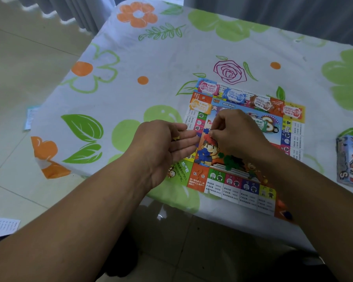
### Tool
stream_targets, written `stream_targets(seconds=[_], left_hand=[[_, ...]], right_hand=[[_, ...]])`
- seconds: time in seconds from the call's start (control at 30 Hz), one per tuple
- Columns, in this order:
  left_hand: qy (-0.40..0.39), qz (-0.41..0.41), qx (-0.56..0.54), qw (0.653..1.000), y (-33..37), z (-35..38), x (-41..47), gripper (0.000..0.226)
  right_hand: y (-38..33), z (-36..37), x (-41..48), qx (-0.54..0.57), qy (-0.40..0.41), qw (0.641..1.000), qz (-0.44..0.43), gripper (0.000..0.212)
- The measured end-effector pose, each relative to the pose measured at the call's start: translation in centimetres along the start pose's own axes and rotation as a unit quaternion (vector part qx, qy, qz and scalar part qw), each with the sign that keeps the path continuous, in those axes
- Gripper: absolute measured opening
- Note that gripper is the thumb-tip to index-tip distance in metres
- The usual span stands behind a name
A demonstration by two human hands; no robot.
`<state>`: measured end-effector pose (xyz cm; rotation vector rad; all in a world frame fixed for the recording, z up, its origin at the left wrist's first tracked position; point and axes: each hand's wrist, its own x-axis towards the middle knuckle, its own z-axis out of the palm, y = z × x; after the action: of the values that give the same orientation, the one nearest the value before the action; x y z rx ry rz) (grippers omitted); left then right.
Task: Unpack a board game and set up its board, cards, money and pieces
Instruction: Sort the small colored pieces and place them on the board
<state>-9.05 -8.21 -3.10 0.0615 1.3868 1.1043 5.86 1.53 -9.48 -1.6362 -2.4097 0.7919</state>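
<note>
The colourful paper game board [238, 180] lay flat on the flower-printed tablecloth [130, 64], with bundles of paper money [233, 96] along its far edge and the printed game box [351, 161] well to its right. We judged the small pieces to be the step in hand. Our left hand [167, 147] hovered at the board's left edge, fingers straight, a tiny yellow piece [175, 138] against its palm. Our right hand [232, 133], over the board's middle, had its fingertips drawn into a pinch; whether they held anything we could not tell. The next move, we thought, called for setting pieces down gently, without scattering them.
</note>
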Motion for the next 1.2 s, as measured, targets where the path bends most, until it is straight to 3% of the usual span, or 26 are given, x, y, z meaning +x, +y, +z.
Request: stream_targets(seconds=[0.23, 0.5, 0.7, 0.8, 0.9, 1.07, 1.2], left_hand=[[-0.005, 0.005, 0.000, 1.000, -0.1, -0.1, 0.1, 0.030], [-0.005, -0.002, -0.004, 1.000, 0.0, -0.1, 0.1, 0.028], [-0.005, -0.006, -0.003, 1.000, -0.1, -0.3, 0.2, 0.027], [-0.005, -0.006, 0.000, 1.000, 0.0, -0.3, 0.2, 0.026], [-0.005, -0.005, 0.000, 1.000, 0.0, -0.3, 0.2, 0.026], [-0.007, -0.002, 0.002, 1.000, 0.0, -0.4, 0.2, 0.027], [-0.005, 0.001, 0.009, 1.000, -0.1, -0.4, 0.4, 0.028]], right_hand=[[-0.5, 0.3, 0.5, 0.058, 0.020, 0.998, -0.010, 0.008], [-0.9, 0.7, 0.7, -0.013, 0.024, 1.000, -0.005, 0.009], [-1.5, 0.7, 1.2, -0.041, -0.016, 0.999, 0.014, 0.014], [-1.5, 0.6, 1.2, -0.034, -0.030, 0.999, 0.016, 0.017], [-1.7, 0.5, 0.9, -0.015, -0.027, 0.999, 0.008, 0.008], [-1.8, 0.3, 0.5, 0.031, 0.009, 0.999, -0.038, 0.005], [-1.5, -1.0, -0.6, 0.104, -0.078, 0.989, -0.066, 0.008]])
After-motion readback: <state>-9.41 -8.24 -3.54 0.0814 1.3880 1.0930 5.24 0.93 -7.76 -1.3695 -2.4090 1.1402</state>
